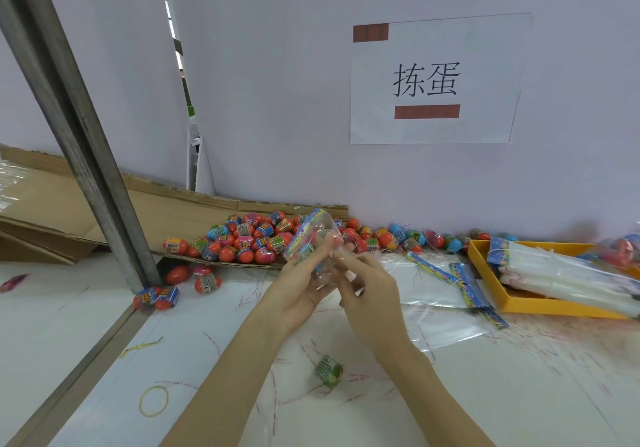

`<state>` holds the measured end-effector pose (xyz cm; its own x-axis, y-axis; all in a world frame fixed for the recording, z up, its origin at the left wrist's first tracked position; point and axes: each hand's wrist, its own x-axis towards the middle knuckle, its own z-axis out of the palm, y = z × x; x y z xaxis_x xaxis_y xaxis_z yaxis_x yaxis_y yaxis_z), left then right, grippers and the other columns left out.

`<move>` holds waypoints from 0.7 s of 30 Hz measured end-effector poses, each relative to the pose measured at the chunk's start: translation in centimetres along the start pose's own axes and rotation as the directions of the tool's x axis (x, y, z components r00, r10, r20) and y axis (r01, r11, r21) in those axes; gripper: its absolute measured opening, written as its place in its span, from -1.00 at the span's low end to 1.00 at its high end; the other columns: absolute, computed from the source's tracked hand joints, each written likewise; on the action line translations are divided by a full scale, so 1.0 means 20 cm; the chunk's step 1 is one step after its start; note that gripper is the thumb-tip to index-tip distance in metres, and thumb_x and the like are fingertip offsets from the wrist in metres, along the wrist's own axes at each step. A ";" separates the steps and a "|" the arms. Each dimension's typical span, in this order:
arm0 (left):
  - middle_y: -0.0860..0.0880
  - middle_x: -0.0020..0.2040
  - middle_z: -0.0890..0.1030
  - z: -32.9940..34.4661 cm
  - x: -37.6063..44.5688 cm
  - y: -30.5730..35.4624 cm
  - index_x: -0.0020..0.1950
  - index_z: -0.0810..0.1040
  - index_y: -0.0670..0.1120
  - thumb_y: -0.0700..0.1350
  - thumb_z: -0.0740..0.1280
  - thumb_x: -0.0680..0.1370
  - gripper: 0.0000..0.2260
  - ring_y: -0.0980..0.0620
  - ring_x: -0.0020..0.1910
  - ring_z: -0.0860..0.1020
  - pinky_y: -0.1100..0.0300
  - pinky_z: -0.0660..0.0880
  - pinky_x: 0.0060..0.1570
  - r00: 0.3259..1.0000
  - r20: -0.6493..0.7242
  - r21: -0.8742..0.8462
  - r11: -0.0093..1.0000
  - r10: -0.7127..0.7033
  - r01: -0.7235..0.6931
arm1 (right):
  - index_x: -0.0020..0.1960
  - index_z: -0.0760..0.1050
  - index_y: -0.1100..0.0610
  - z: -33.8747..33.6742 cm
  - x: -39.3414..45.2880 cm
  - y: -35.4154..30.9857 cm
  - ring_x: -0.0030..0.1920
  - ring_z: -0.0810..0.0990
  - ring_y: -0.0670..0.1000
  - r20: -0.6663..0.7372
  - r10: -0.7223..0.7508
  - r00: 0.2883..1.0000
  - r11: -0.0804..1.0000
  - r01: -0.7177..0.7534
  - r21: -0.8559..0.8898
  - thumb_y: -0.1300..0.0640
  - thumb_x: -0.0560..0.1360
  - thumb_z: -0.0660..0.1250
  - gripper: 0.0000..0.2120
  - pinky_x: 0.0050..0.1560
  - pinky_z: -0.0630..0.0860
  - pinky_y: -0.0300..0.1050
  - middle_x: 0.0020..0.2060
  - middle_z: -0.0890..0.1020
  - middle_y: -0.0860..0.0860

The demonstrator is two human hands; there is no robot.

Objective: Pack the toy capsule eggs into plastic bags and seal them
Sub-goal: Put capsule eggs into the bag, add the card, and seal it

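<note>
Nearest, on the white table [519, 394]: a yellow rubber band [153, 401] and one green-wrapped egg [329, 370] lying loose. Above these, left hand [298, 290] and right hand [367, 294] raised together, fingers of both curled round a clear bag [311, 238] with a printed header, held off the table with something coloured inside. Beyond, a heap of eggs [249, 238] on cardboard [166, 211] against the wall, flat bags [433, 283] just right of the hands, a yellow tray [485, 266] of bags far right, a paper sign [433, 79] on the wall.
</note>
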<state>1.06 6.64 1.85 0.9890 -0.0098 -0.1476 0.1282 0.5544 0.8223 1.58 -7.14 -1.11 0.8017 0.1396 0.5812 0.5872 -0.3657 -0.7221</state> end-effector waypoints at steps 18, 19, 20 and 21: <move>0.24 0.24 0.63 -0.04 -0.03 0.01 0.45 0.44 0.24 -0.08 0.65 0.43 -0.32 0.25 0.25 0.59 0.30 0.58 0.13 0.908 0.327 0.750 0.513 0.263 -0.418 | 0.02 0.67 0.02 -0.10 0.03 -0.02 -0.08 0.55 -0.09 -0.017 -0.217 0.976 0.962 0.211 -0.173 0.35 0.57 0.37 -0.75 -0.21 0.48 -0.23 0.04 0.53 -0.11; 0.20 0.19 0.66 -0.03 -0.03 0.00 0.40 0.50 0.20 -0.12 0.64 0.44 -0.40 0.21 0.19 0.63 0.31 0.59 0.07 0.910 0.313 0.750 0.516 0.273 -0.413 | 0.03 0.67 0.03 -0.10 0.03 -0.03 -0.07 0.55 -0.09 -0.002 -0.233 0.972 0.961 0.230 -0.156 0.36 0.57 0.37 -0.75 -0.20 0.47 -0.26 0.04 0.53 -0.11; 0.16 0.14 0.68 -0.03 -0.03 0.00 0.34 0.55 0.16 -0.13 0.63 0.45 -0.47 0.16 0.13 0.65 0.30 0.60 0.04 0.910 0.294 0.762 0.503 0.291 -0.407 | 0.04 0.68 0.04 -0.09 0.03 -0.03 -0.06 0.55 -0.09 -0.004 -0.245 0.970 0.961 0.242 -0.136 0.37 0.57 0.36 -0.74 -0.19 0.45 -0.29 0.03 0.54 -0.11; 0.13 0.08 0.70 -0.04 -0.02 0.01 0.28 0.60 0.13 -0.11 0.62 0.45 -0.55 0.13 0.08 0.67 0.29 0.61 0.02 0.910 0.272 0.779 0.482 0.314 -0.400 | 0.06 0.68 0.06 -0.09 0.03 -0.03 -0.07 0.55 -0.09 -0.019 -0.253 0.967 0.961 0.249 -0.120 0.39 0.57 0.36 -0.73 -0.19 0.43 -0.32 0.02 0.55 -0.10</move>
<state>0.58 7.42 1.70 0.9599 -0.0615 0.2734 -0.2760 -0.3774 0.8840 1.51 -8.50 0.43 0.6248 0.2097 0.7521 0.7504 -0.4271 -0.5044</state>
